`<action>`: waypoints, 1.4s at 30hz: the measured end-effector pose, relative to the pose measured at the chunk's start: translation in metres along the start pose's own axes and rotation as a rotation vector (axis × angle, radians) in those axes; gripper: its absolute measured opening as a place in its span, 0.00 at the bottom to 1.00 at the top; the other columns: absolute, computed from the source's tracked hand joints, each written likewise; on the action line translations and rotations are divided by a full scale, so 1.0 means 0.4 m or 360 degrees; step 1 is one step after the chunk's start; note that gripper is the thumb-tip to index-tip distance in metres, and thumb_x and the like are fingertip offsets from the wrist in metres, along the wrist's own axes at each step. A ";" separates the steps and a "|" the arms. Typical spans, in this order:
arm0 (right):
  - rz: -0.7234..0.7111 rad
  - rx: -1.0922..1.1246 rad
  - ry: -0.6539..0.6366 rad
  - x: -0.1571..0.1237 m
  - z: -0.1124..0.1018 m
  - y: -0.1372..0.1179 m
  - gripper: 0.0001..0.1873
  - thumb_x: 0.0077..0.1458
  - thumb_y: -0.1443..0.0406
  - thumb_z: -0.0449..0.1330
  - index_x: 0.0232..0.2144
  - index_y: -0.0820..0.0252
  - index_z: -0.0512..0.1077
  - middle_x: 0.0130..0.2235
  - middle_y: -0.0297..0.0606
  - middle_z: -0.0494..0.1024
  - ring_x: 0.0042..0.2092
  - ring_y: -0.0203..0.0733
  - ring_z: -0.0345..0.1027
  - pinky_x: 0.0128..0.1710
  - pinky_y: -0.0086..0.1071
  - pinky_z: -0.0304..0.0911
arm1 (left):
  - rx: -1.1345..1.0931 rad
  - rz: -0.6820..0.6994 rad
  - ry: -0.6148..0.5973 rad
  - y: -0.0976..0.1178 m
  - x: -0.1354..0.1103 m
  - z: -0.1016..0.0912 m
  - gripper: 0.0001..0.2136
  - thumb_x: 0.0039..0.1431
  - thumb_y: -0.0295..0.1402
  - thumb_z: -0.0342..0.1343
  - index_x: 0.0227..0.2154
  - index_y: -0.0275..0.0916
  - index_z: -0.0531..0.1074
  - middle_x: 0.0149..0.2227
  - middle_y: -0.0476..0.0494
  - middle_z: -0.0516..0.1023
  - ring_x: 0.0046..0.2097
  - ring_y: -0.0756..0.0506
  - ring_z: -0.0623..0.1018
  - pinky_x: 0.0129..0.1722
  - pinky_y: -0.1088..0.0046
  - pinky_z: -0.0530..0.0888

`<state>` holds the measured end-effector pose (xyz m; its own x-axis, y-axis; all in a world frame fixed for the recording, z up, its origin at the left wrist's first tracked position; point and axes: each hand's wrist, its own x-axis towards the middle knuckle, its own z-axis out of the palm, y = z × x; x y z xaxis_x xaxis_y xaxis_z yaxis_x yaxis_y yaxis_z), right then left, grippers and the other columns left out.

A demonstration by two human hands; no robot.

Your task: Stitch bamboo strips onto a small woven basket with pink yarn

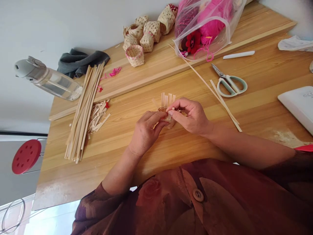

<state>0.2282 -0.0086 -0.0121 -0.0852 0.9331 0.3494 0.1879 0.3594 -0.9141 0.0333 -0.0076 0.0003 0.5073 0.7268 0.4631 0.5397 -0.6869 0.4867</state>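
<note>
A small half-woven basket [167, 103] of pale flat strips sits between both hands over the middle of the wooden table [151, 153]; loose strip ends stick up from it. My left hand [145, 132] is closed around its near left side. My right hand [190, 115] pinches a strip at its top right with thumb and forefinger. The lower part of the basket is hidden by my fingers.
A bundle of long strips [83, 109] and cut scraps [99, 116] lie to the left. Finished small baskets [144, 34], a plastic bag of pink yarn [207, 26], scissors [230, 85], a water bottle [49, 80], a grey cloth [79, 62] and two long strips [220, 98] lie farther off.
</note>
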 end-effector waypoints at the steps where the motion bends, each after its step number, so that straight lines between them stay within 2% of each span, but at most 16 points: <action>1: -0.0001 0.0001 0.0000 0.001 0.000 0.000 0.04 0.57 0.66 0.63 0.33 0.61 0.77 0.33 0.37 0.79 0.36 0.39 0.71 0.35 0.32 0.66 | -0.0002 0.0013 0.0006 -0.001 0.000 0.000 0.08 0.63 0.31 0.61 0.44 0.37 0.76 0.39 0.43 0.82 0.37 0.49 0.79 0.39 0.72 0.76; 8: -0.0171 -0.0056 -0.0014 0.004 -0.003 0.003 0.04 0.55 0.68 0.63 0.34 0.59 0.79 0.32 0.35 0.77 0.34 0.37 0.70 0.35 0.32 0.66 | 0.0003 0.0064 -0.0042 -0.003 0.001 0.002 0.05 0.65 0.30 0.58 0.41 0.37 0.76 0.42 0.41 0.81 0.45 0.46 0.78 0.46 0.69 0.75; 14: -0.0312 -0.0105 -0.0069 -0.002 -0.004 0.002 0.06 0.57 0.69 0.62 0.36 0.58 0.79 0.33 0.36 0.78 0.35 0.38 0.69 0.37 0.33 0.66 | -0.0169 -0.0086 -0.0150 0.006 0.002 -0.010 0.03 0.65 0.30 0.58 0.36 0.37 0.75 0.36 0.44 0.78 0.38 0.48 0.76 0.38 0.73 0.72; 17: -0.0315 -0.0117 -0.0179 -0.002 -0.007 0.003 0.08 0.58 0.64 0.64 0.40 0.56 0.79 0.35 0.37 0.78 0.38 0.40 0.69 0.39 0.35 0.67 | -0.0186 -0.0117 -0.0168 0.006 -0.001 -0.015 0.05 0.65 0.29 0.58 0.32 0.38 0.74 0.31 0.47 0.77 0.36 0.48 0.74 0.38 0.73 0.70; 21: -0.0334 -0.0162 -0.0398 0.009 -0.021 0.009 0.23 0.54 0.55 0.68 0.50 0.56 0.76 0.40 0.40 0.78 0.43 0.43 0.71 0.42 0.36 0.69 | -0.0121 -0.0217 -0.0157 -0.011 0.000 -0.030 0.08 0.62 0.30 0.60 0.27 0.39 0.73 0.26 0.50 0.76 0.32 0.48 0.72 0.36 0.70 0.67; 23: -0.0413 -0.0230 -0.0507 0.020 -0.032 0.012 0.22 0.56 0.56 0.66 0.52 0.55 0.75 0.43 0.41 0.78 0.44 0.44 0.71 0.45 0.38 0.69 | -0.0143 -0.0272 -0.0169 -0.026 0.002 -0.041 0.08 0.60 0.30 0.62 0.26 0.39 0.73 0.25 0.50 0.76 0.31 0.48 0.72 0.36 0.70 0.66; 27: -0.0474 -0.0279 -0.0638 0.041 -0.052 0.019 0.16 0.62 0.65 0.57 0.52 0.54 0.74 0.44 0.40 0.80 0.46 0.45 0.72 0.48 0.40 0.68 | -0.0506 -0.0371 -0.0195 -0.051 0.004 -0.054 0.08 0.60 0.34 0.63 0.27 0.38 0.75 0.26 0.50 0.77 0.30 0.49 0.71 0.33 0.72 0.66; 33: -0.0429 -0.0306 -0.0571 0.039 -0.054 0.016 0.16 0.63 0.68 0.54 0.50 0.56 0.77 0.44 0.40 0.81 0.45 0.43 0.75 0.46 0.37 0.69 | -0.0912 -0.0518 -0.0157 -0.044 0.003 -0.044 0.05 0.59 0.33 0.64 0.35 0.38 0.78 0.32 0.48 0.80 0.31 0.51 0.73 0.31 0.75 0.68; 38: -0.0322 -0.0159 -0.0368 0.027 -0.044 0.005 0.12 0.60 0.68 0.59 0.44 0.54 0.80 0.42 0.37 0.83 0.42 0.40 0.77 0.44 0.34 0.70 | -0.1116 -0.0608 -0.0153 -0.043 0.006 -0.050 0.07 0.56 0.34 0.67 0.32 0.37 0.75 0.29 0.49 0.79 0.30 0.51 0.74 0.31 0.76 0.69; 42: -0.0145 -0.0003 -0.0353 0.030 -0.048 0.006 0.10 0.59 0.66 0.62 0.42 0.56 0.81 0.38 0.37 0.83 0.38 0.39 0.76 0.38 0.33 0.70 | -0.1200 -0.0638 -0.0176 -0.052 0.006 -0.058 0.08 0.55 0.34 0.67 0.32 0.37 0.75 0.29 0.48 0.79 0.31 0.51 0.75 0.32 0.76 0.71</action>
<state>0.2465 0.0036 -0.0061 -0.3146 0.8713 0.3767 0.1715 0.4425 -0.8802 0.0077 0.0086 0.0085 0.4575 0.8841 0.0954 0.1213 -0.1683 0.9782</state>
